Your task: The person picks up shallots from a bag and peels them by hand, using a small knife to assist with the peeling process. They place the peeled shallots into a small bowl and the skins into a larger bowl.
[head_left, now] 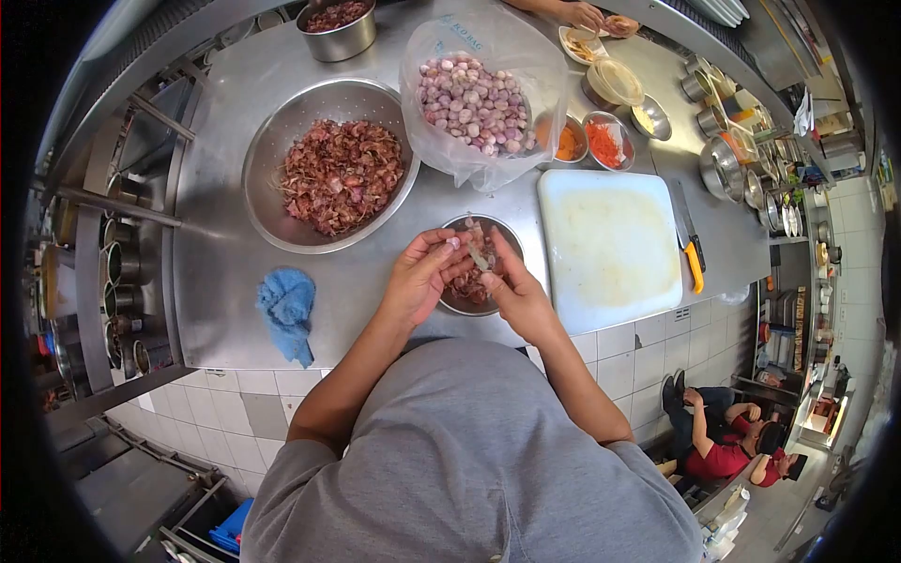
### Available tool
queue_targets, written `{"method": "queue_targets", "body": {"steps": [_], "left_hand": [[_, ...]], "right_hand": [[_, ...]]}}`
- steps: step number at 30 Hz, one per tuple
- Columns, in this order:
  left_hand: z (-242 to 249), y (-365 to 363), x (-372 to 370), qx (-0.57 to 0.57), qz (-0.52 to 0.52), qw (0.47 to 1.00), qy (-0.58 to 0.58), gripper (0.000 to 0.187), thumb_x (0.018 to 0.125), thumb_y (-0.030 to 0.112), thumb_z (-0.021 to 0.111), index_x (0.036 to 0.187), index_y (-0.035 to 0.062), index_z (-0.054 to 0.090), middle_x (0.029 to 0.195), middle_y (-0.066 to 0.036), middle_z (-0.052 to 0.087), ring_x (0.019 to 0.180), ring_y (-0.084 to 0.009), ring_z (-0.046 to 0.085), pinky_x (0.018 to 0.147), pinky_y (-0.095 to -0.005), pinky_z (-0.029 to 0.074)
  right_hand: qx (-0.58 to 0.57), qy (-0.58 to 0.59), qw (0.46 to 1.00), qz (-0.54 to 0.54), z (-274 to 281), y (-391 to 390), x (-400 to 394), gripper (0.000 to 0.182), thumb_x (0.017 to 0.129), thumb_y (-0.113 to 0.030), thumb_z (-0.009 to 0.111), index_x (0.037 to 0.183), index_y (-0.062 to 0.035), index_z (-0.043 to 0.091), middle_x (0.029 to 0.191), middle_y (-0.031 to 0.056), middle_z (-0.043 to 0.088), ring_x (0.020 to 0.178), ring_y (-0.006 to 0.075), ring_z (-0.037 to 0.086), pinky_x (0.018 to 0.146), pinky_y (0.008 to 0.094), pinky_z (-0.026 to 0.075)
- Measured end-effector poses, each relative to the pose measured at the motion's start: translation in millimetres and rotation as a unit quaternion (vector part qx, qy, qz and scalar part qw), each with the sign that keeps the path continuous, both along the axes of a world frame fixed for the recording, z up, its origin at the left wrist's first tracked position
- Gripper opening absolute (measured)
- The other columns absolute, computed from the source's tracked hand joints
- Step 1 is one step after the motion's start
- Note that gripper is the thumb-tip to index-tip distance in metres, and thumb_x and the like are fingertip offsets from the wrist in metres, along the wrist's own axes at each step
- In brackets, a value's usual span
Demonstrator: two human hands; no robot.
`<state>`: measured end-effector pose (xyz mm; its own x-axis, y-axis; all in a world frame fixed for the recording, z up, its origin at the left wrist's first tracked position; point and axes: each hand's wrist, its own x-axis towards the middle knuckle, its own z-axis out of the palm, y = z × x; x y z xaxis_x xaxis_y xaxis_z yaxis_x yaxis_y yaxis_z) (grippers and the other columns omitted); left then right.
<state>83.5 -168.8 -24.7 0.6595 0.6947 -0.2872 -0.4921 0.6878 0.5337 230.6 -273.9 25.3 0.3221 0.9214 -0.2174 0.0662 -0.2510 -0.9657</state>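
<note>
Over a metal bowl [463, 305] holding reddish peels, both of my hands are raised close together. My left hand [419, 272] pinches a small pale shallot [453, 243] between thumb and fingers. Opposite it, my right hand [516, 291] is closed on a translucent piece of peel [481, 258]. Behind them, a plastic bag [481, 174] stands open with many peeled shallots [474, 103] inside. To the left of the bag is a large perforated metal bowl [267, 211] with a heap of reddish unpeeled shallots or skins [340, 174].
A white cutting board [610, 249] lies right of my hands, a yellow-handled knife [694, 253] beyond it. A blue cloth [286, 310] is at the left. Small bowls [608, 141] and another person's hands [601, 21] are at the back. Two seated people [741, 450] are lower right.
</note>
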Motion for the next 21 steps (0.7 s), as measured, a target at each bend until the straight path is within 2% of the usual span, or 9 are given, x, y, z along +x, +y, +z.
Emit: {"method": "queue_targets", "body": {"steps": [2, 6, 8, 9, 12, 14, 18, 21], "left_hand": [[-0.2, -1.4, -0.2, 0.022, -0.004, 1.0, -0.005, 0.013, 0.096, 0.01, 0.058, 0.109, 0.006, 0.056, 0.12, -0.012, 0.064, 0.112, -0.022, 0.061, 0.093, -0.0351, 0.053], [-6.0, -3.7, -1.6, 0.017, -0.024, 0.999, -0.023, 0.011, 0.097, 0.01, 0.058, 0.107, 0.0065, 0.055, 0.121, -0.012, 0.063, 0.11, -0.021, 0.062, 0.091, -0.0344, 0.053], [-5.9, -6.4, 0.8, 0.019, -0.016, 0.999, -0.036, 0.01, 0.097, 0.008, 0.057, 0.107, 0.0076, 0.055, 0.122, -0.012, 0.063, 0.11, -0.0205, 0.062, 0.09, -0.034, 0.053], [-2.6, -7.5, 1.9, 0.019, -0.016, 0.999, -0.036, 0.01, 0.097, 0.008, 0.057, 0.107, 0.0076, 0.055, 0.122, -0.012, 0.063, 0.11, -0.0205, 0.062, 0.09, -0.034, 0.053], [6.7, -9.5, 3.7, 0.005, -0.01, 0.999, -0.043, 0.011, 0.097, 0.006, 0.055, 0.108, 0.0087, 0.054, 0.126, -0.014, 0.06, 0.111, -0.0213, 0.061, 0.091, -0.0345, 0.053], [7.4, -9.9, 3.9, 0.033, -0.024, 0.997, -0.07, 0.012, 0.097, 0.004, 0.053, 0.107, 0.0094, 0.052, 0.13, -0.016, 0.057, 0.115, -0.0228, 0.059, 0.096, -0.0367, 0.051], [8.4, -11.8, 7.0, 0.05, -0.012, 0.997, -0.057, 0.012, 0.097, 0.002, 0.051, 0.107, 0.0092, 0.051, 0.133, -0.017, 0.055, 0.119, -0.0242, 0.057, 0.1, -0.0381, 0.048], [12.2, -11.9, 6.1, 0.02, -0.009, 0.997, -0.077, 0.014, 0.097, 0.002, 0.049, 0.109, 0.0091, 0.051, 0.132, -0.017, 0.055, 0.122, -0.0245, 0.055, 0.103, -0.0388, 0.046]], "right_hand": [[-0.02, 0.061, 0.994, 0.084, 12.3, 1.0, 0.5, 0.056, 0.098, -0.012, 0.054, 0.149, -0.0062, 0.033, 0.148, 0.0123, 0.043, 0.131, 0.0198, 0.045, 0.109, 0.0303, 0.034], [0.039, 0.009, 0.992, 0.116, -5.3, 2.4, 0.8, 0.055, 0.097, -0.012, 0.056, 0.148, -0.0061, 0.035, 0.149, 0.0126, 0.043, 0.135, 0.0217, 0.042, 0.111, 0.0313, 0.031], [0.057, -0.024, 0.988, 0.14, -5.6, 2.4, 2.5, 0.054, 0.098, -0.003, 0.051, 0.149, -0.0057, 0.034, 0.153, 0.0082, 0.037, 0.135, 0.0175, 0.04, 0.109, 0.0287, 0.033], [0.057, -0.024, 0.988, 0.14, -6.0, 2.1, 2.4, 0.054, 0.098, -0.003, 0.051, 0.149, -0.0057, 0.034, 0.153, 0.0082, 0.037, 0.135, 0.0175, 0.04, 0.109, 0.0287, 0.033], [0.057, -0.029, 0.989, 0.136, -6.2, 0.4, 0.3, 0.052, 0.098, -0.003, 0.051, 0.148, -0.0045, 0.036, 0.151, 0.0088, 0.04, 0.136, 0.0175, 0.039, 0.11, 0.0293, 0.032], [0.053, 0.038, 0.994, 0.083, -5.6, 0.2, -3.8, 0.05, 0.096, -0.01, 0.057, 0.144, -0.006, 0.043, 0.146, 0.0129, 0.047, 0.135, 0.0212, 0.042, 0.112, 0.0318, 0.03], [0.073, 0.006, 0.994, 0.08, -5.2, 0.3, -3.8, 0.049, 0.097, -0.009, 0.056, 0.144, -0.0069, 0.044, 0.144, 0.0121, 0.049, 0.134, 0.0204, 0.043, 0.111, 0.0316, 0.031], [0.02, 0.03, 0.997, 0.065, -1.1, 0.9, -3.3, 0.047, 0.097, -0.009, 0.055, 0.143, -0.0075, 0.046, 0.143, 0.0116, 0.05, 0.134, 0.0199, 0.043, 0.111, 0.0314, 0.031]]}}
